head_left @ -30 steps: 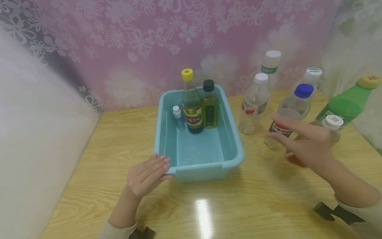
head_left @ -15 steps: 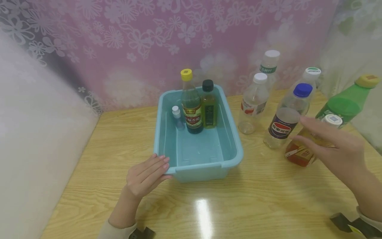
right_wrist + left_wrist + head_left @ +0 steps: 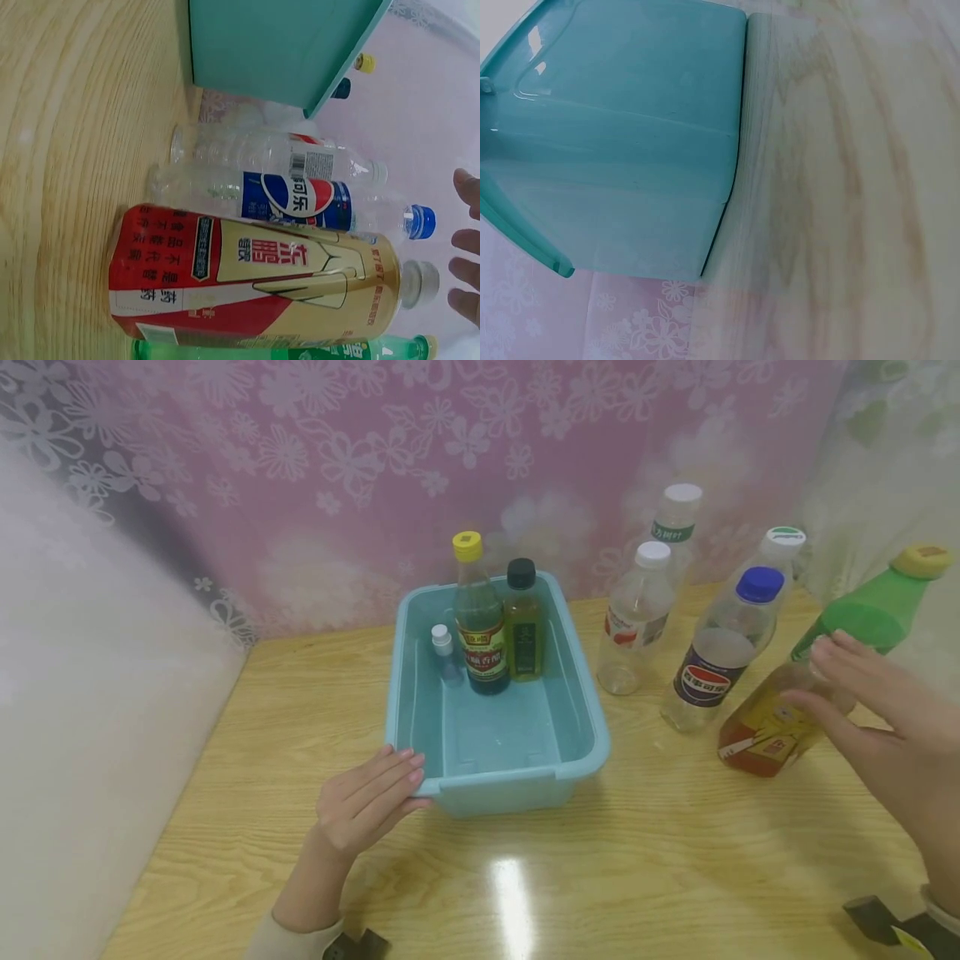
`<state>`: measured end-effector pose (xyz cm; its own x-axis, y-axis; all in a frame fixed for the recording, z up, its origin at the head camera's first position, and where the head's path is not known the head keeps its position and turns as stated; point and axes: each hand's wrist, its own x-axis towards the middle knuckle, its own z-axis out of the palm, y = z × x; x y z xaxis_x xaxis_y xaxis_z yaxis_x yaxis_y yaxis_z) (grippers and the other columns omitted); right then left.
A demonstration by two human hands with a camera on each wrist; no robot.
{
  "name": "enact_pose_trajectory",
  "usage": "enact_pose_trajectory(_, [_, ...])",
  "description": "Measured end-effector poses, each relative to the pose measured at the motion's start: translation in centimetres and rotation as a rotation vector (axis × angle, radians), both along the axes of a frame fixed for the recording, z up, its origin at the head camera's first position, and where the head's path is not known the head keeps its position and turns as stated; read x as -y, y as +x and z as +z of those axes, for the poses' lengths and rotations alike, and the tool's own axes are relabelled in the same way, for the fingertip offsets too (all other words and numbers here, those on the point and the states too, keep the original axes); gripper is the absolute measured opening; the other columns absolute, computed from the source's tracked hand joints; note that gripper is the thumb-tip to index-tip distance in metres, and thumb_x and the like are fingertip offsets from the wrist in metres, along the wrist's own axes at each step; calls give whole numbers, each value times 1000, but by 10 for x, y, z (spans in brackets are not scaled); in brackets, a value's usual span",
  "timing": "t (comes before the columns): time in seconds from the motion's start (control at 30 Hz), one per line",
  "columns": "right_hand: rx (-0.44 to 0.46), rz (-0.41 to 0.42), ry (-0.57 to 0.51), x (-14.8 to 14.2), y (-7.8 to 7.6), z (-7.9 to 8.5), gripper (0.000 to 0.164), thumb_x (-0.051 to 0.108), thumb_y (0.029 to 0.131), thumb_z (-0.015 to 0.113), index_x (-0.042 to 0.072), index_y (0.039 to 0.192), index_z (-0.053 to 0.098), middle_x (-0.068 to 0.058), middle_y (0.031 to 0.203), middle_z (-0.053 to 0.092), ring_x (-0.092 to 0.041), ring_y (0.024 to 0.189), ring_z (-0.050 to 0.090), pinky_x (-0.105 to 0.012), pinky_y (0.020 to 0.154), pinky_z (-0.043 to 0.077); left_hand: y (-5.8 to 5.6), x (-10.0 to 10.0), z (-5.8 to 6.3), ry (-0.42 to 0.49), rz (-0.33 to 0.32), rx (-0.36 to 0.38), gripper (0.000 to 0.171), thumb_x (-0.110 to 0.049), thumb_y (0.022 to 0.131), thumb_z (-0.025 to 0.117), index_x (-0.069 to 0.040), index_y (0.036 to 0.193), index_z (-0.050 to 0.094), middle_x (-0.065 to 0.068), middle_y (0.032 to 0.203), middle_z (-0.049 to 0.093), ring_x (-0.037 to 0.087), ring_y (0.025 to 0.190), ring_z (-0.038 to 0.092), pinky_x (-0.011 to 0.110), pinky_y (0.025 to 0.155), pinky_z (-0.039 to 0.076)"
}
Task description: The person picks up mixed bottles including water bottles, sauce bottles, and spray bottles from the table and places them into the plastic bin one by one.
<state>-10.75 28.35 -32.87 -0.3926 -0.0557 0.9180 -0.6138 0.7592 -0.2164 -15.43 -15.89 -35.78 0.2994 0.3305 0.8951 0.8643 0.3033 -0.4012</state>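
Note:
On the table stands a light blue plastic tub (image 3: 510, 793). My left hand (image 3: 367, 806) holds its near left corner, fingers laid over the rim and thumb below it. Inside the tub are a yellow-capped vinegar bottle (image 3: 486, 652), a black-capped bottle (image 3: 525, 639) of yellowish liquid and a small white-capped bottle (image 3: 444, 647). At the right, my right hand (image 3: 892, 735) is spread around the top of a red and gold drink bottle (image 3: 772, 727), hiding its cap. In the right wrist view the fingers (image 3: 466, 240) appear apart from the white cap (image 3: 420, 283).
Beside the drink bottle stands a blue-capped Pepsi bottle (image 3: 708, 677). A clear bottle with a red-marked label (image 3: 633, 627), a taller white-capped bottle (image 3: 678, 522) and another white-capped one (image 3: 783, 543) are behind. A green bottle (image 3: 870, 610) stands far right. A flowered curtain (image 3: 337, 510) backs the wooden table (image 3: 315, 693).
My right hand has moved right, from in front of the Pepsi bottle to the top of the red and gold bottle. The left hand has stayed on the tub's corner.

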Motion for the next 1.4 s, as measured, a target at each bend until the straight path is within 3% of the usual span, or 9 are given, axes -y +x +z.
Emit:
enact_pose_trajectory(0.13, [111, -75, 14, -12, 0, -4, 71, 57, 78, 64, -7, 107, 66, -26, 113, 60, -23, 123, 52, -25, 111, 39, 0, 0, 0, 0, 6, 0, 21, -17, 84, 72, 2, 75, 71, 16, 67, 70, 24, 56, 68, 34, 54, 61])
enact_pose_trajectory(0.3, [218, -165, 12, -24, -1, -13, 73, 63, 74, 63, 2, 115, 65, -19, 125, 57, -23, 123, 50, -16, 111, 33, 0, 1, 0, -1, 3, 2, 20, -17, 84, 72, 1, 75, 71, 16, 67, 70, 24, 56, 68, 34, 54, 61])
enact_pose_trajectory(0.5, [266, -198, -16, -29, -1, -24, 59, 47, 78, 71, 6, 120, 63, -18, 129, 54, -30, 123, 49, -13, 110, 31, 1, 2, 0, -15, 2, 16, 20, -16, 84, 72, 2, 75, 71, 16, 68, 70, 25, 57, 69, 35, 56, 62])
enact_pose_trajectory(0.7, [253, -239, -18, -32, -1, -30, 55, 45, 80, 71, 9, 120, 63, -21, 117, 60, 14, 115, 44, -1, 102, 33, 0, 2, -1, -9, 4, 12, 20, -16, 84, 72, 2, 75, 71, 16, 68, 70, 25, 57, 69, 35, 56, 62])
enact_pose_trajectory(0.8, [268, -224, -60, -35, -2, -31, 45, 36, 81, 73, 10, 117, 66, 4, 113, 64, 25, 106, 42, 4, 94, 35, 0, 1, -1, -5, 6, 5, 20, -16, 83, 72, 2, 75, 71, 16, 68, 70, 25, 57, 68, 34, 55, 62])
enact_pose_trajectory(0.93, [322, -157, -148, -36, -3, -29, 38, 10, 78, 77, 8, 115, 67, 36, 109, 53, 25, 100, 48, 4, 89, 39, 0, 2, -2, -6, 7, 10, 20, -16, 83, 72, 2, 75, 71, 17, 68, 70, 25, 57, 68, 35, 55, 62])
enact_pose_trajectory(1.17, [383, -148, -207, -33, 1, -27, 41, 4, 79, 76, 12, 118, 66, 43, 102, 53, 24, 102, 48, 2, 93, 39, 0, 2, -3, -7, -1, 20, 20, -16, 83, 72, 2, 75, 71, 17, 68, 70, 26, 57, 69, 35, 56, 62])
enact_pose_trajectory(1.4, [366, -164, -177, -26, 2, -18, 39, 8, 79, 76, 12, 117, 67, 45, 102, 51, 26, 100, 47, 5, 89, 38, 1, 2, -2, -3, -3, 17, 20, -15, 83, 72, 2, 74, 71, 17, 68, 70, 26, 57, 68, 36, 55, 62])
